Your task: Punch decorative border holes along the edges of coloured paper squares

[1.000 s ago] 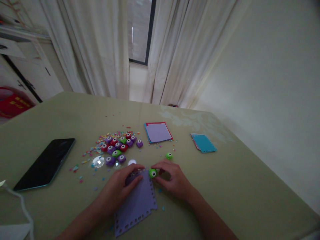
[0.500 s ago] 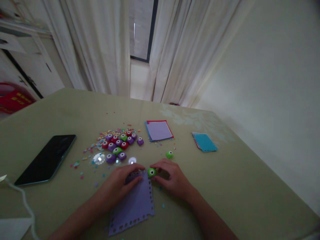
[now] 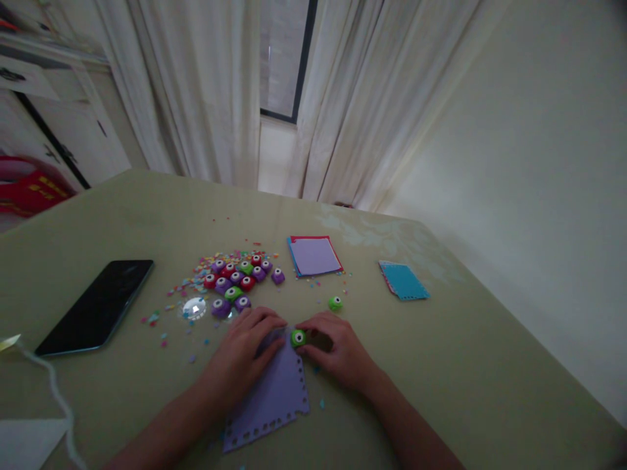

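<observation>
At the far right corner of a purple sheet (image 3: pixel 274 391), the fingers of the right hand (image 3: pixel 340 346) were pinching a green punch (image 3: pixel 298 337) whose eye-like disc faced upward. Opposite, the left hand (image 3: pixel 247 346) lay on the sheet's far part, its thumb and forefinger parted. Small holes lined the sheet's right and near edges. Just beyond the right hand stood a second green punch (image 3: pixel 336 303). Farther off to the left, a cluster of purple, red and green punches (image 3: pixel 223 284) sat among confetti (image 3: pixel 210 261), near a clear disc (image 3: pixel 194 308). Square cards (image 3: pixel 316 256) lay stacked beyond, blue-topped cards (image 3: pixel 403 281) to their right, and a dark-screened device (image 3: pixel 98 307) at the worktop's (image 3: pixel 465 365) left.
</observation>
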Tool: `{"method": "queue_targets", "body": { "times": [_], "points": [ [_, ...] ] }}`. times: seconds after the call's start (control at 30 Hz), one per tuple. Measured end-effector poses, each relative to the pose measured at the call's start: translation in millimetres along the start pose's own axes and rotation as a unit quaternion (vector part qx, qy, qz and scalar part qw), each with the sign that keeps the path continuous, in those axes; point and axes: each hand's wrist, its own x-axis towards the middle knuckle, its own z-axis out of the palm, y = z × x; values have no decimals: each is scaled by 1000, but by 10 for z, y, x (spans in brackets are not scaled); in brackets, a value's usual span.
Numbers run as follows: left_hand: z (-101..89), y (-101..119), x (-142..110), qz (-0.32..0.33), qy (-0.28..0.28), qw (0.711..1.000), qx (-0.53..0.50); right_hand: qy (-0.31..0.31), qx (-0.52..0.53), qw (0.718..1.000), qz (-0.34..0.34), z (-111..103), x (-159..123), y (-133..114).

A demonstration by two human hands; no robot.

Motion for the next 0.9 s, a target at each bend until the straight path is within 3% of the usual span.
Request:
{"method": "queue_targets", "body": {
  "times": [0.1,0.23,0.37,0.9],
  "points": [
    [-66,11,-27,9,22,999,42,-3,6,1000,-3,-2,8,-12],
    [-142,15,-116,13,-48,996,78,-6,2,1000,12,0,17,-13],
    [-108,26,-201,15,-77,992,95,-13,13,1000,20,-7,14,3],
    [-26,-28,-270,36,-77,989,123,-22,37,998,34,-110,0,13]
  ]
}}
